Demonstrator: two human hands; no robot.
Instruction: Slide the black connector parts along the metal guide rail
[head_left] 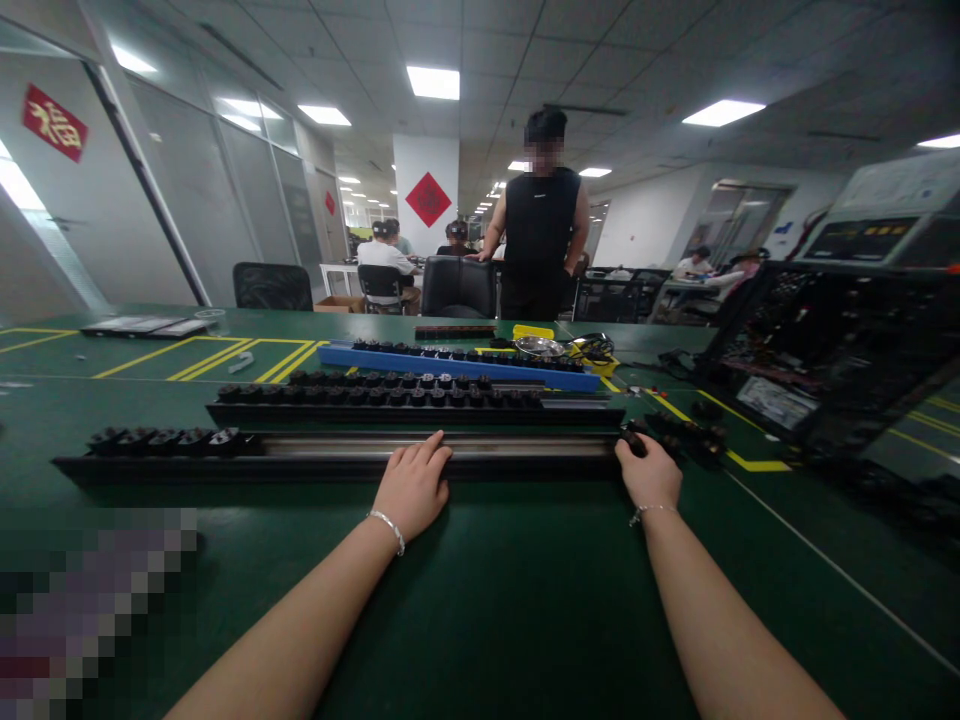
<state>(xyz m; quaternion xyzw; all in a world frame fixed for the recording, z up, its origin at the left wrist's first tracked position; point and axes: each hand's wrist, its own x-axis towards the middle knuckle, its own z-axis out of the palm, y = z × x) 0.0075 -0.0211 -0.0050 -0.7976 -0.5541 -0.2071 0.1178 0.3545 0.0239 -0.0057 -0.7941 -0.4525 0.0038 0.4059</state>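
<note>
Free in front, crowded behind
The table [480, 600] lies bare before the near rail [300, 458]; a second rail [570, 410] and blue rail [450, 362] lie close behind, loose knobs [694, 435] crowd its right end, a computer case [825, 350] walls the right.

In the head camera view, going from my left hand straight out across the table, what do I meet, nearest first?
left hand → nearest black rail → second black rail with knobs → blue rail → black office chair → standing person in black

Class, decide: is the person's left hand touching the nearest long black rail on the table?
Touching. The head view shows the left hand with its fingers lying across the rail, no gap between them.
</note>
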